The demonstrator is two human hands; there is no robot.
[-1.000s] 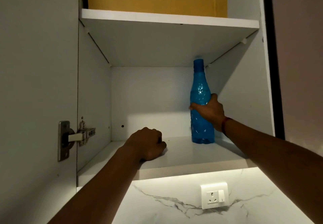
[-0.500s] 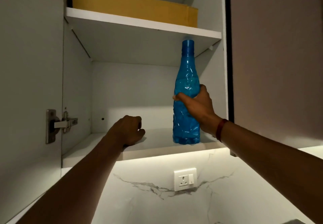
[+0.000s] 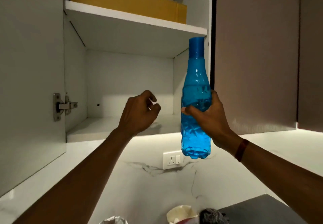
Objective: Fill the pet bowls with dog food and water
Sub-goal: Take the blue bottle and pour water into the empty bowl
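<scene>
far to the left of the left fingers, the open cupboard door [image 3: 31, 84] stands out toward the camera, its metal hinge [image 3: 63, 106] at about knuckle height. above and left of those fingers, a yellow box [image 3: 125, 3] lies on the upper shelf [image 3: 136, 21]. the lower shelf [image 3: 97, 129] runs behind and just below the left hand [image 3: 139, 113], which is raised in front of the cupboard opening. its fingers [image 3: 153, 100] are loosely curled toward the thumb with a gap between; they hold nothing and touch nothing.

below and to the right of them, a white wall socket [image 3: 173, 157] sits on the marble wall [image 3: 148, 188].

just right of the left fingertips is the blue water bottle [image 3: 196, 77]. it is upright and in the air, its base lower than the front edge of the lower shelf and its cap [image 3: 196, 45] up by the front edge of the upper shelf. the right hand [image 3: 208, 119] grips it round the middle, fingers and thumb wrapped about the body. there may be water up to a faint line just above those fingers, but the tinted plastic makes that hard to tell. a dark red band [image 3: 242, 149] circles the right wrist. to the right of the gripping fingers hangs a closed cupboard door [image 3: 253, 58].

well below both hands, along the bottom edge, lie crumpled clear plastic [image 3: 113, 221], a white crumpled container [image 3: 181, 214], a dark bundle [image 3: 212, 216] and a dark slab [image 3: 262, 209].
</scene>
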